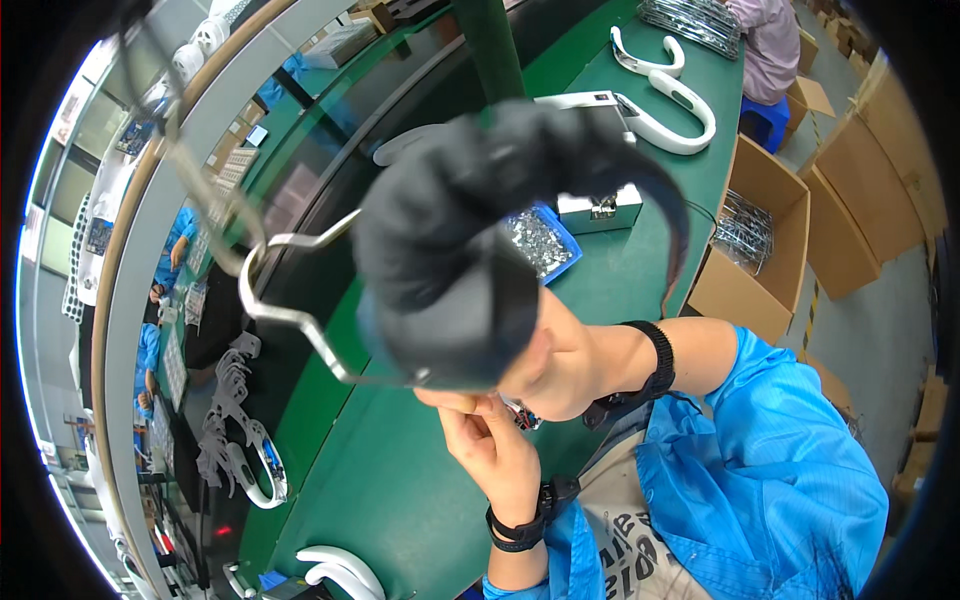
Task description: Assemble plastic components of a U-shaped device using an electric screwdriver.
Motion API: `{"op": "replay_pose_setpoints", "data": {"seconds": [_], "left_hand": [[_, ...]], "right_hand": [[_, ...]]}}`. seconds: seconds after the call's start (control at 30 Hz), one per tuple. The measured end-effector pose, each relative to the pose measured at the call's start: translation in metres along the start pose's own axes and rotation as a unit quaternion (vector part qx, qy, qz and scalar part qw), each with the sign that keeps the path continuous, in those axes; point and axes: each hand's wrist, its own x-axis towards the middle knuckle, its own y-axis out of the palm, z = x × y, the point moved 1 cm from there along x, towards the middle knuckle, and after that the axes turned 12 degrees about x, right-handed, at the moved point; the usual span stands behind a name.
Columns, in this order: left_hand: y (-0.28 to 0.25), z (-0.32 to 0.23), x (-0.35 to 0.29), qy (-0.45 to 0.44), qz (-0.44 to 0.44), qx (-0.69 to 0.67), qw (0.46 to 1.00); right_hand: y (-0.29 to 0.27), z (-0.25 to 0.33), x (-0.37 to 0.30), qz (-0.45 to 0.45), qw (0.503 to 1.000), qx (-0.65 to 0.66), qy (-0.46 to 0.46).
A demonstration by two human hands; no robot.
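A black electric screwdriver (450, 320) looms large and blurred, its ribbed cable sleeve (540, 150) arching to the right and its metal hanging loop (290, 315) sticking out to the left. Under its body, my right hand (560, 365) is closed around it, with most of the fingers hidden. My left hand (490, 445) is just below, thumb and fingers pinched together close to the right hand. What it pinches is covered. A small part with red wires (522, 414) peeks out between the two hands, over the green table (400, 500).
A blue tray of small metal parts (545, 243) sits beyond the screwdriver. White curved housings (685, 115) lie at the far right, others (340, 570) at the near left. Cardboard boxes (750, 240) stand right of the table. Past them sits another person (775, 45).
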Motion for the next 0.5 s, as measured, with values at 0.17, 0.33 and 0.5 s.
{"op": "replay_pose_setpoints", "data": {"seconds": [0.17,0.33,0.5], "left_hand": [[-0.001,0.001,0.002,-0.001,0.005,-0.005,1.000],[-0.004,0.002,0.002,-0.008,0.032,-0.005,0.999],[0.003,-0.019,0.004,-0.014,0.053,0.028,0.998]], "right_hand": [[0.000,-0.006,0.004,0.001,0.999,0.025,-0.036],[-0.009,-0.010,-0.001,0.011,0.999,0.009,-0.030],[-0.022,0.020,-0.021,-0.014,0.997,0.057,-0.043]]}}
